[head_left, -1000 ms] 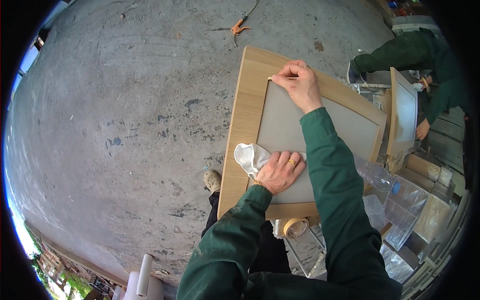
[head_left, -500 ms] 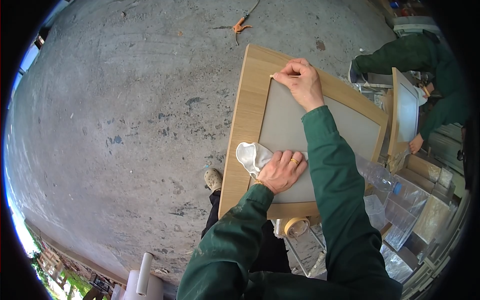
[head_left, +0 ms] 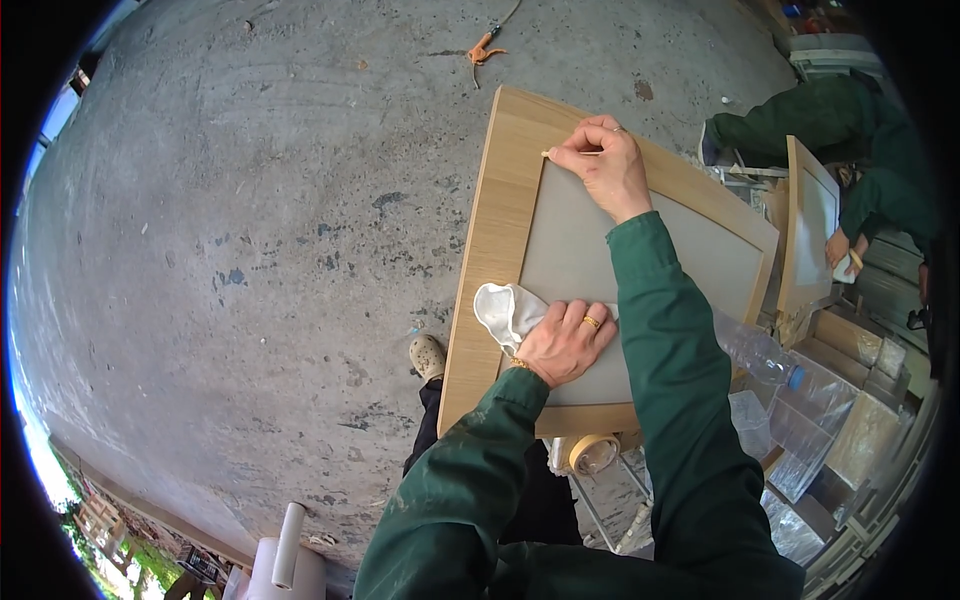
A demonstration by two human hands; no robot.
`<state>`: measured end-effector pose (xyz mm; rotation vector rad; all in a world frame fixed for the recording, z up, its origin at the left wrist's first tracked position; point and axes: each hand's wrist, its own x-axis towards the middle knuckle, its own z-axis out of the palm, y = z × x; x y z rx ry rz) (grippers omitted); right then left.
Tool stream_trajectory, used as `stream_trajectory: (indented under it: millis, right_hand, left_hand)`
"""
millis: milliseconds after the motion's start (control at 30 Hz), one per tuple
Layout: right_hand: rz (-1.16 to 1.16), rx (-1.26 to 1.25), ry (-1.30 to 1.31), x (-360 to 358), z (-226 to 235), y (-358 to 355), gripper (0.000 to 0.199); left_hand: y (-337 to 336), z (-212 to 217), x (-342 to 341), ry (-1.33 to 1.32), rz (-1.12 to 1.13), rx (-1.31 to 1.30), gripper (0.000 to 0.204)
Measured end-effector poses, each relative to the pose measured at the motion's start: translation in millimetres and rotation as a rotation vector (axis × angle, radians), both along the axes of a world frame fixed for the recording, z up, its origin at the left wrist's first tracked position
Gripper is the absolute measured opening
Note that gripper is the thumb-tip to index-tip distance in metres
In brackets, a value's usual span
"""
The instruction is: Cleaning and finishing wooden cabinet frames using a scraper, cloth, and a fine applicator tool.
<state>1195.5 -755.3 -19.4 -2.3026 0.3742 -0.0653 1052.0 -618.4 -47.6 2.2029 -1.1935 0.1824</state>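
Note:
A light wood cabinet door (head_left: 487,220) with a grey inset panel (head_left: 570,240) lies tilted in front of me. My right hand (head_left: 608,168) pinches a thin pale stick (head_left: 547,154), its tip at the upper left inner corner where frame meets panel. Lower down, my left hand (head_left: 565,345) rests on the panel with fingers curled over a white cloth (head_left: 497,308). Part of that cloth spreads left onto the wood frame; the rest is hidden under the hand.
At right, a co-worker's hands (head_left: 845,250) work at another framed door (head_left: 800,240). Wrapped boxes (head_left: 840,410) and a clear plastic bottle (head_left: 765,358) lie below it. A tape roll (head_left: 594,454) hangs under my door. An orange air gun (head_left: 484,50) lies on the floor.
My two hands stay where they were, the stick tip still at the corner. The co-worker's hands have come together beside the lower part of the other door.

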Motion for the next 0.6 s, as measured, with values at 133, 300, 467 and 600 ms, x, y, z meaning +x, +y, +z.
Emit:
stream_trajectory:
  millis: [133, 300, 467, 600]
  right_hand:
    - [-0.011, 0.014, -0.025, -1, -3, 0, 0.021]
    - [-0.054, 0.023, -0.057, -2, -2, 4, 0.021]
    - [-0.022, 0.099, -0.009, -1, 1, -6, 0.02]
    - [-0.024, 0.129, -0.014, -3, 6, -4, 0.014]
  left_hand:
    - [0, -1, -1, -0.002, 0.001, 0.005, 0.017]
    - [0, 0, -1, -0.012, 0.002, -0.009, 0.017]
    - [-1, 0, 0, -0.02, 0.001, 0.01, 0.018]
    - [0, -1, 0, -0.017, -0.001, 0.025, 0.019]
